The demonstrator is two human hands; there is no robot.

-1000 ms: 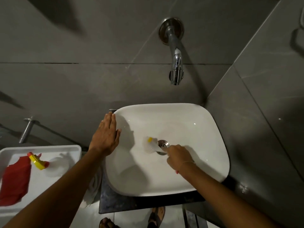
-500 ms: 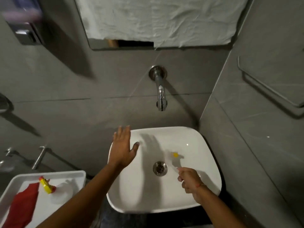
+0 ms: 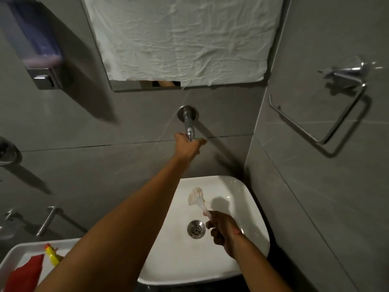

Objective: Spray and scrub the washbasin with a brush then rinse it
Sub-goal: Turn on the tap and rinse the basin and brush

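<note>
The white washbasin (image 3: 248,207) sits low in the middle, with a metal drain (image 3: 196,229) at its bottom. My right hand (image 3: 222,229) is closed on the clear handle of a small brush (image 3: 196,199), whose white bristle head is raised above the bowl and points up and left. My left hand (image 3: 187,146) reaches up to the wall-mounted chrome tap (image 3: 188,123) and wraps around its spout end. No water is seen running. At the lower left, a spray bottle with a yellow trigger head (image 3: 51,254) lies in a white tray.
The white tray (image 3: 19,252) at the lower left also holds a red cloth (image 3: 25,275). A soap dispenser (image 3: 41,49) hangs at the upper left. A covered mirror (image 3: 181,39) is above the tap. A metal towel ring (image 3: 320,123) is on the right wall.
My left hand left the basin rim and rose to grasp the tap. My right hand lifted the brush off the drain area and turned it upward. The view tilted up.
</note>
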